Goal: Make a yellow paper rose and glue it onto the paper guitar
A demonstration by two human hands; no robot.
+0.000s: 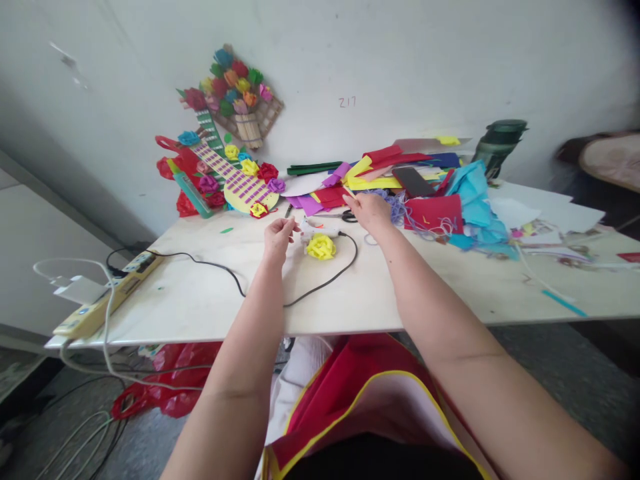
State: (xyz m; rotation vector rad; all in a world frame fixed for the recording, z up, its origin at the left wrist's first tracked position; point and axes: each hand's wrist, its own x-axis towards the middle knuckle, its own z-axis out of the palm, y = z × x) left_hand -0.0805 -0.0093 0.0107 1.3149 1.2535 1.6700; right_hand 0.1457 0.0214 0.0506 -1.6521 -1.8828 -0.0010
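My left hand [280,238] is over the table with thumb and fingers pinched together; whatever is between them is too small to make out. Just right of it lies a white glue gun [320,233] with a black cord. A yellow paper flower [321,247] sits against the gun's near side. My right hand [371,211] is closed at the front of the coloured paper pile, fingertips pinched. Something narrow and pale yellow shows at those fingertips, its kind unclear. Scissors [348,216] with black handles lie beside this hand, partly hidden by it.
A guitar-shaped craft [250,188] with paper flowers leans at the back left beside a green glue bottle [191,190]. Coloured paper sheets [383,180], a phone [413,181] and a dark bottle [501,148] stand behind. A power strip [107,300] lies along the left edge.
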